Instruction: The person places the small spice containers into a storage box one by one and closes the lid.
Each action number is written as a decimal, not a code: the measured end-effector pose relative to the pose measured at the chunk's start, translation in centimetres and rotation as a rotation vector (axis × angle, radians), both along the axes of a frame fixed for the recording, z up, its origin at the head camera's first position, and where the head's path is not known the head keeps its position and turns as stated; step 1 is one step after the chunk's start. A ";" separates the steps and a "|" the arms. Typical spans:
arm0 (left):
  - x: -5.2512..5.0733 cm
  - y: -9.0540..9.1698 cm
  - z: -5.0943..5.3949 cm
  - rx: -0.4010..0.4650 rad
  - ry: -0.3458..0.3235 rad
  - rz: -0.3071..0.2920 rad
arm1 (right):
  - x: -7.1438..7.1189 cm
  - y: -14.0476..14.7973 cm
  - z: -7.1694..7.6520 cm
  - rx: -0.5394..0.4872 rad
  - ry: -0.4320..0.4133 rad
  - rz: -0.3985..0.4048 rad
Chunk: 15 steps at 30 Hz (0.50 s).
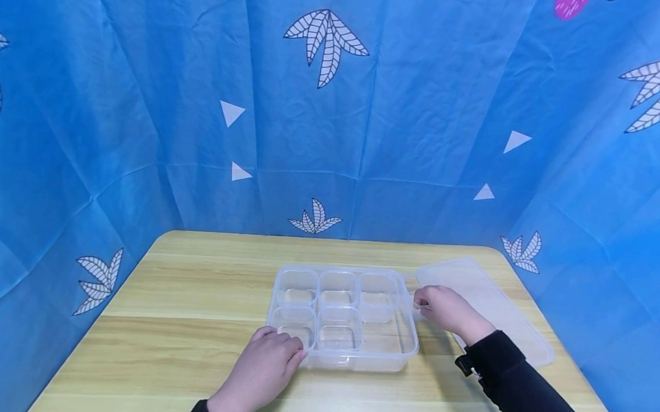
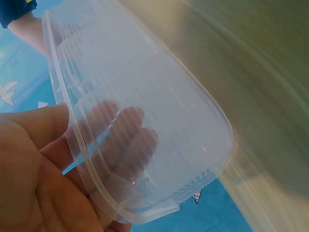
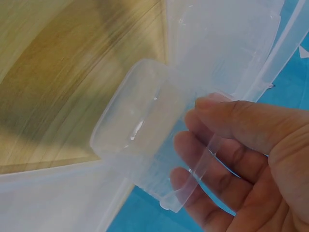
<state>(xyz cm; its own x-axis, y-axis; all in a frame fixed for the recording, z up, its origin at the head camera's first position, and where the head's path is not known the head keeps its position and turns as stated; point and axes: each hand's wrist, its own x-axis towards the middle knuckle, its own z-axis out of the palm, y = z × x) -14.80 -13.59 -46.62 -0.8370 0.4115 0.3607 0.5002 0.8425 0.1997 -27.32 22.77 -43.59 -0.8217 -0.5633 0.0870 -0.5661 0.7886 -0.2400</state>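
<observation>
Left hand point(image 1: 262, 367) has its grip closed on the near-left rim of the clear box point(image 1: 378, 362) on the table point(image 1: 189, 323), with five small clear cups point(image 1: 339, 329) inside: three in the back row, two in front, at left and middle. Right hand point(image 1: 450, 310) pinches the rim of another clear cup point(image 3: 137, 123), grip nearly closed, thumb opposite fingers, just beside the box's right wall; can't tell if touching. Flat translucent lid point(image 1: 509, 318) lies on the table at right.
</observation>
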 end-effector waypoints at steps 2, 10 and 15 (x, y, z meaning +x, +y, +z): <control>0.0 0.0 0.0 0.001 0.000 0.000 | 0.0 0.0 0.1 0.000 0.001 0.004; 0.1 0.0 0.1 0.003 -0.003 -0.002 | 0.3 0.1 0.6 -0.010 -0.005 0.019; 0.0 0.0 0.1 -0.003 -0.001 0.000 | 0.5 0.3 1.2 -0.014 -0.015 0.023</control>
